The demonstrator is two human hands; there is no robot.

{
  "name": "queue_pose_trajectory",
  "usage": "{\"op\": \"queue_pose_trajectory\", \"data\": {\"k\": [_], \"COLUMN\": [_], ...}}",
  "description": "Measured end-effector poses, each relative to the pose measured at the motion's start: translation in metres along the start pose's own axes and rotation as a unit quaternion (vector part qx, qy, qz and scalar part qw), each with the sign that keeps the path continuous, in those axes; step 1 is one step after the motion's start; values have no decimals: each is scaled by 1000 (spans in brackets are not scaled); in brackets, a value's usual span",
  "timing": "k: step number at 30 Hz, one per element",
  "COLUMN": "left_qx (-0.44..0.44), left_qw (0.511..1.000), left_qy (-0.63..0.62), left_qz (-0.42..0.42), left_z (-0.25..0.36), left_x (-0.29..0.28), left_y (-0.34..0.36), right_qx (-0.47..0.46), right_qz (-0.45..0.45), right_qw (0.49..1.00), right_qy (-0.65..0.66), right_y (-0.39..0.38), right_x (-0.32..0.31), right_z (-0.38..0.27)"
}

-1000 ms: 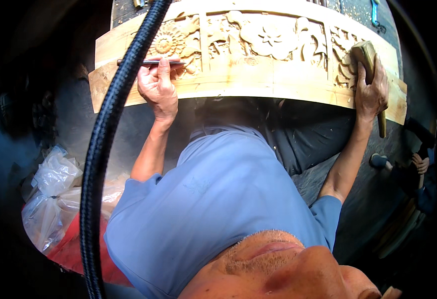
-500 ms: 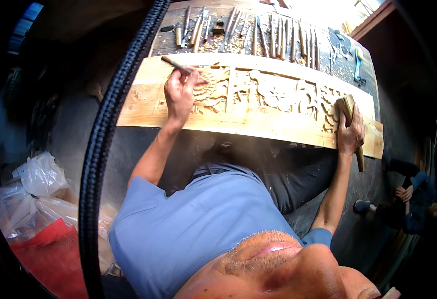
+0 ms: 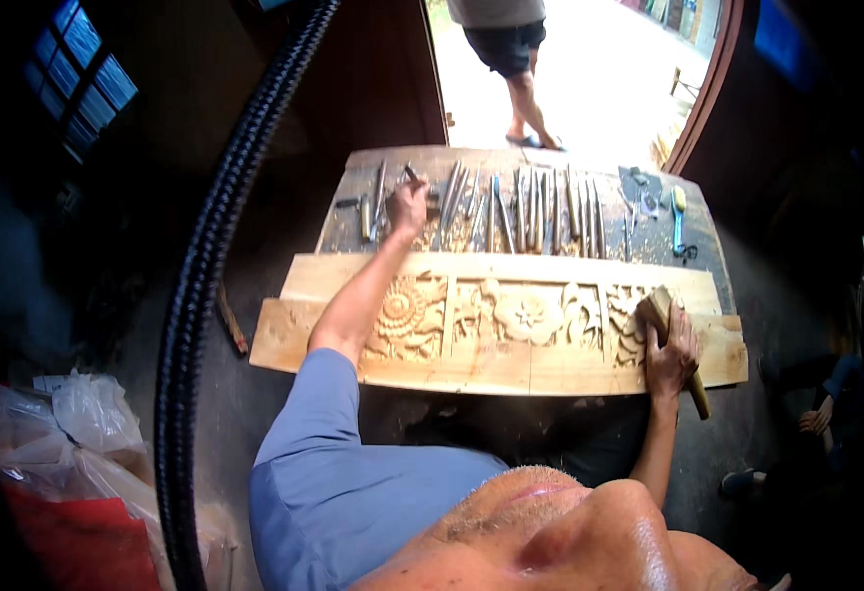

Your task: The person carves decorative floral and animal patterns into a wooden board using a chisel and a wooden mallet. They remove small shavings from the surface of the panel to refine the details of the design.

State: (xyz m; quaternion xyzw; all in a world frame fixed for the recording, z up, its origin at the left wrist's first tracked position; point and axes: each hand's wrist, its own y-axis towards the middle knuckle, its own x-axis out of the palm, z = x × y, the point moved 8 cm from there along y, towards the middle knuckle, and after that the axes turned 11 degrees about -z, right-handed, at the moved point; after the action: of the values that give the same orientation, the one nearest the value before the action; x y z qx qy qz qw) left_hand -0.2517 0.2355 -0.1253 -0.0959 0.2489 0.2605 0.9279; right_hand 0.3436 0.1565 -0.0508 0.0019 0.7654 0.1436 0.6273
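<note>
A long pale wooden board (image 3: 491, 364) lies across in front of me, carved with flowers and leaves in framed sections. Beyond it, my left hand (image 3: 408, 209) reaches over the row of tools, fingers closed around a carving chisel (image 3: 411, 172) whose dark end sticks up past them. At the board's right part, my right hand (image 3: 675, 357) is wrapped round a wooden mallet (image 3: 659, 307), resting over the carved leaves. The mallet's lower end hangs past the board's near edge. Several carving chisels (image 3: 540, 212) lie side by side on the workbench.
Wood shavings litter the dark workbench (image 3: 348, 236). A blue-handled brush (image 3: 677, 219) lies at its right. Beyond, a person (image 3: 516, 69) stands in the bright doorway; another person's hand (image 3: 818, 416) shows at right. Plastic bags (image 3: 67, 424) sit at lower left. A black braided cable (image 3: 196, 295) crosses the view.
My left hand has moved from above the carved board to the chisel row, still holding the chisel. My view has tilted up, bringing in the doorway. The right hand still holds the mallet.
</note>
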Motion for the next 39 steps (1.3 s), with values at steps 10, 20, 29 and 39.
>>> {"op": "queue_pose_trajectory", "data": {"k": [10, 20, 29, 39], "left_qx": [105, 104, 125, 299], "left_qw": [993, 990, 951, 937], "left_qy": [47, 86, 274, 124], "left_qz": [39, 42, 65, 129], "left_z": [0, 6, 27, 74], "left_x": [-10, -24, -20, -32], "left_y": [16, 16, 15, -45], "right_qx": [3, 6, -1, -15], "right_qz": [15, 21, 23, -39], "right_qw": [1000, 999, 999, 999], "right_qy": [24, 46, 45, -1], "right_y": [2, 4, 1, -1], "right_x": [-5, -6, -4, -8], "right_z": [-10, -15, -9, -10]}}
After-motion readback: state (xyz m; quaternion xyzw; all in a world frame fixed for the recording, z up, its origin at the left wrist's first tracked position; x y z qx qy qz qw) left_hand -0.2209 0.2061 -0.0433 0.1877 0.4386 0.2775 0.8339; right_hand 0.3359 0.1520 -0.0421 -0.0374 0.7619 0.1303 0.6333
